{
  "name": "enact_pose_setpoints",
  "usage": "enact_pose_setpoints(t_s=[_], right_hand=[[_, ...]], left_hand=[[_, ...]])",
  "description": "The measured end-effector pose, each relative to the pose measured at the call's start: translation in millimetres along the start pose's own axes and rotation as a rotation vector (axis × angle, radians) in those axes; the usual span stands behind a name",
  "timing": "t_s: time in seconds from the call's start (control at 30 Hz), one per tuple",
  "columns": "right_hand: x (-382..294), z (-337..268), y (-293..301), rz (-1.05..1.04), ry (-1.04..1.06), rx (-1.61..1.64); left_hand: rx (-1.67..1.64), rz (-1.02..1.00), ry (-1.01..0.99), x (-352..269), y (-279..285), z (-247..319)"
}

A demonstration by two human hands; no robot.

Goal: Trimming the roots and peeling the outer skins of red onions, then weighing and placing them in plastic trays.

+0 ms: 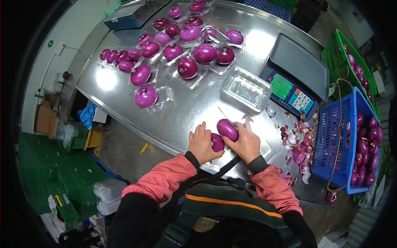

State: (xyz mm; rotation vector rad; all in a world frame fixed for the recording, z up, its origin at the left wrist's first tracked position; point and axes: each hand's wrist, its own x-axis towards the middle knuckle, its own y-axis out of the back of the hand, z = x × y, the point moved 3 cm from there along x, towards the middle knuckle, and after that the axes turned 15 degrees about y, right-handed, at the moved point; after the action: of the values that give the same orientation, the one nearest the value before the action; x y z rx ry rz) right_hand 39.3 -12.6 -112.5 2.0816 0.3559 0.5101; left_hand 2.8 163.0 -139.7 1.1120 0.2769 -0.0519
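Observation:
My left hand [201, 144] is closed around a red onion [217, 142] close to the front edge of the steel table [173, 124]. In my right hand [247, 142] is a second red onion [227, 129], held just above and to the right of the first. A thin stem or root pokes up from behind that second onion. Under my right wrist a clear plastic tray [266, 150] lies partly hidden. Beyond my hands stands a stack of clear plastic trays [246, 90], beside a digital scale [297, 68] with a lit green display.
Several red onions in clear trays [187, 68] cover the table's far left part. Loose onion skins [299, 145] are strewn at right. A blue crate [333, 136] of onions stands by the right edge, a green crate [335, 59] behind it. A blue box [127, 18] sits far left.

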Motion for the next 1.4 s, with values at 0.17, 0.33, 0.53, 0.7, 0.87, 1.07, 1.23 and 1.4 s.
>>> enact_pose_setpoints(t_s=[0.17,0.33,0.53,0.7,0.87,1.07,1.23,1.4], right_hand=[[2.8,6.5,-3.6,0.081,-0.063,0.095],[-1.2,12.4,-5.9,0.051,-0.082,0.083],[-7.8,7.6,-0.3,-0.008,-0.080,0.102],[-10.6,10.1,-3.1,0.052,-0.058,0.067],[-14.1,7.2,0.7,0.085,-0.071,0.075],[-16.3,24.7,-3.0,-0.019,-0.084,0.219],[-20.2,29.0,-8.1,-0.107,-0.176,0.184],[-2.6,18.8,-28.4,-0.138,-0.219,0.318]], left_hand=[[-0.184,0.125,-0.202,8.5,9.8,-26.2],[-0.024,0.159,-0.318,-10.9,27.3,-1.0],[0.269,-0.045,-0.144,-0.3,21.5,16.9],[0.298,-0.236,-0.158,7.7,23.7,20.8],[0.098,-0.078,-0.417,-16.8,32.0,4.8],[-0.158,0.081,-0.349,-24.2,32.2,-6.7],[0.035,0.119,-0.392,-33.9,21.2,20.5],[0.233,0.221,-0.323,-5.4,16.0,-5.0]])
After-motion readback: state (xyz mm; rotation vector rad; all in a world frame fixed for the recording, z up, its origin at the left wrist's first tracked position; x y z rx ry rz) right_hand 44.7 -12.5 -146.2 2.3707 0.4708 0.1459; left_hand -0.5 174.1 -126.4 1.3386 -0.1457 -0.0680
